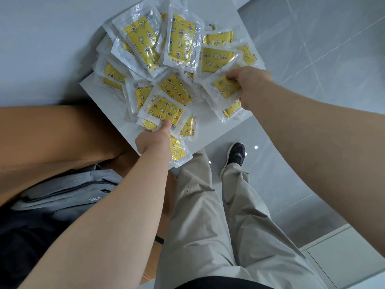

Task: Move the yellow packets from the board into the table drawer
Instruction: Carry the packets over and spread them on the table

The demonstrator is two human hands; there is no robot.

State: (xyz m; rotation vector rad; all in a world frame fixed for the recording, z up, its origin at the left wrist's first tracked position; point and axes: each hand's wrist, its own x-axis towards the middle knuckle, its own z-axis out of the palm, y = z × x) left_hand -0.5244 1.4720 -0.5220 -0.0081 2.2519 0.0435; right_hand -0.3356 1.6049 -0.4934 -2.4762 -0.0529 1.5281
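Right fingers (233, 75) curl over a yellow packet (226, 87) at the board's right edge, so the right hand (253, 86) grips it. Left hand (153, 141) pinches a near packet (164, 110) — thumb on top, other fingers hidden beneath. Heaped packets (180, 38) overlap across the white board (208, 127). Grey bag (68, 190) lies lower left — beige trousers (200, 215) below.

Bare forearms (116, 215), loose beige trousers (208, 226), black shoe (235, 155) with white sole

"XIKA" on grey bag (68, 190); packets (180, 38) print unreadable.
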